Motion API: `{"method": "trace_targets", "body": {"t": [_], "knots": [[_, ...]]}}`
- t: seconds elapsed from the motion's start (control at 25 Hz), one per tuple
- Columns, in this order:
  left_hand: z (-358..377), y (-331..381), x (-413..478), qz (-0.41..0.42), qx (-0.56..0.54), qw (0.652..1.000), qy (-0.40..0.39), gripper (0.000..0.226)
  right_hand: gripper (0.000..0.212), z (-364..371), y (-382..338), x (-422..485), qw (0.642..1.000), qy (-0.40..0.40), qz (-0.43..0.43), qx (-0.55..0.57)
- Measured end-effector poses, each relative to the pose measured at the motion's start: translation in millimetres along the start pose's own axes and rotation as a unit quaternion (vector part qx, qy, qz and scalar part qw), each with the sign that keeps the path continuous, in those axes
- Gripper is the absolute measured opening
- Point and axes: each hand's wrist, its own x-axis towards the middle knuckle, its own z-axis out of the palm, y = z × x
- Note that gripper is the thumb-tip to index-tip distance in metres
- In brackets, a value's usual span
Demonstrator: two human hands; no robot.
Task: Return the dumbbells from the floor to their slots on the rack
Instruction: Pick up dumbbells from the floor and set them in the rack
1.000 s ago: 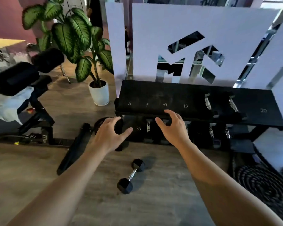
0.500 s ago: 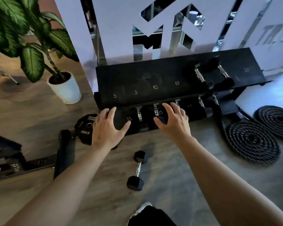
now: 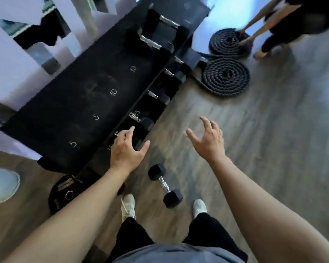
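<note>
A small black hex dumbbell with a chrome handle lies on the wooden floor between my white shoes. The black rack runs diagonally from lower left to upper right, its top shelf chalked 5, 5, 10, 10. Two large dumbbells sit at the shelf's far end, and several more fill the lower tier. My left hand hovers empty, fingers spread, over the lower tier's front edge. My right hand is spread in the air above the floor, right of the rack. Both hands are above the floor dumbbell, apart from it.
Two coiled battle ropes lie on the floor past the rack's right end. Another person bends over the far coil. A black weight plate leans at the rack's near left corner. A white pot edge shows at far left.
The view has tilted down and rolled, so the rack now runs diagonally. My right hand has moved off the lower tier out over the floor. My shoes and another person have come into view.
</note>
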Motion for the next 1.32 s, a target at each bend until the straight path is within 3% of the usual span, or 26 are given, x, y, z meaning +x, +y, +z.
{"method": "trace_targets", "body": {"t": [0.16, 0.36, 0.56, 0.76, 1.12, 1.32], "knots": [[26, -20, 50, 0.115, -0.002, 0.988, -0.102, 0.076, 0.073, 29, 4, -35, 0.987, 0.094, 0.125, 0.026], [28, -20, 62, 0.179, 0.021, 0.971, -0.158, 0.077, 0.071, 53, 8, -68, 0.972, 0.124, 0.199, 0.031], [68, -35, 65, 0.158, 0.052, 0.968, -0.187, 0.078, 0.071, 103, 61, -74, 0.946, 0.113, 0.29, 0.087], [150, -82, 71, 0.097, 0.045, 0.969, -0.221, 0.076, 0.07, 198, 122, -83, 0.896, 0.103, 0.394, 0.174], [450, -249, 116, 0.07, 0.023, 0.963, -0.261, 0.073, 0.065, 488, 305, -48, 0.784, 0.167, 0.547, 0.241], [586, -330, 136, 0.073, 0.056, 0.95, -0.297, 0.071, 0.061, 602, 391, -35, 0.76, 0.171, 0.584, 0.229]]}}
